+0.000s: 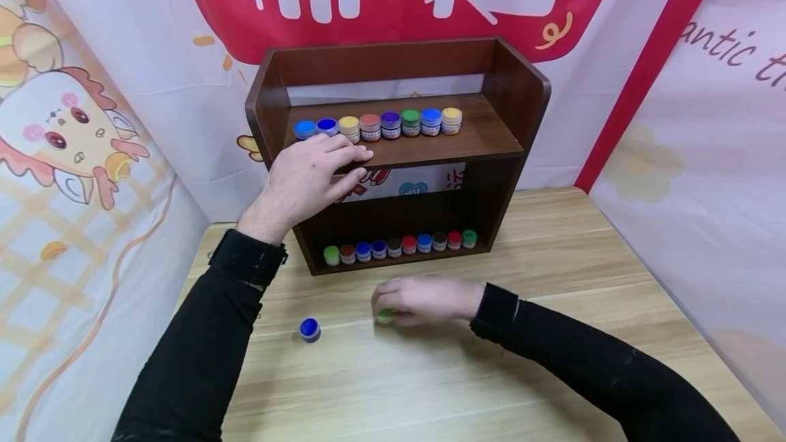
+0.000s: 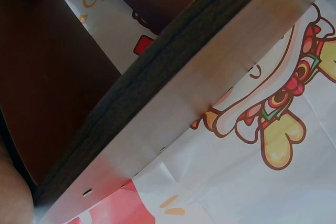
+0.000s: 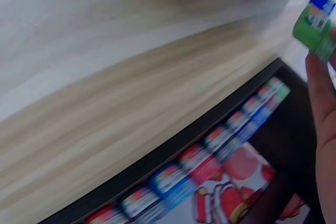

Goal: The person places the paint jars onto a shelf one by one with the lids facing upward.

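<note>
My left hand (image 1: pixel 310 176) is at the left front of the brown shelf unit's upper board (image 1: pixel 430 147), fingers stretched over its edge just in front of the paint jars and thumb lower down. A row of several jars, among them a yellow jar (image 1: pixel 451 121), stands on that board. Over the table, my right hand (image 1: pixel 424 299) pinches a small green paint jar (image 3: pixel 311 29) between thumb and fingers; in the head view the fingers cover most of it. To its left, a blue-lidded jar (image 1: pixel 310 330) stands alone on the wood.
Several more jars, including a red one (image 1: pixel 409 245), line the front of the lower shelf (image 1: pixel 319 270). The unit stands on a wooden table (image 1: pixel 344 387). Printed cloth walls (image 1: pixel 159 87) enclose the back and sides.
</note>
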Tool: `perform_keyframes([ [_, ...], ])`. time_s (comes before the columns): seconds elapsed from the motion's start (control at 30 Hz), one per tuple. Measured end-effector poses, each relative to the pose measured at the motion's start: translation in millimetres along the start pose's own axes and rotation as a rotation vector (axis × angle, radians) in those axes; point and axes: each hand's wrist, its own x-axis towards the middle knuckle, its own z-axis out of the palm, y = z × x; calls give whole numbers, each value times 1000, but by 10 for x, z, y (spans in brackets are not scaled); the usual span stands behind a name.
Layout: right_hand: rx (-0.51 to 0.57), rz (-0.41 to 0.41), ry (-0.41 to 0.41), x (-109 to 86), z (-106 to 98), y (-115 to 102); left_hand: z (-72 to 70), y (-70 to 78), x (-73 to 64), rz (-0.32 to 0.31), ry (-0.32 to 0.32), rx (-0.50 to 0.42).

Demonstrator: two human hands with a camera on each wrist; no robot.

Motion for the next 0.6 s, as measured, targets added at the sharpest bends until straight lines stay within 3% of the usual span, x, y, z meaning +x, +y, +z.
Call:
perform_keyframes([
  [0.43, 10, -11, -15, -146, 74, 139, 8, -12, 3, 7, -3, 9],
  [0.6, -12, 78, 37, -158, 107, 61, 6, -10, 3, 5, -1, 7],
])
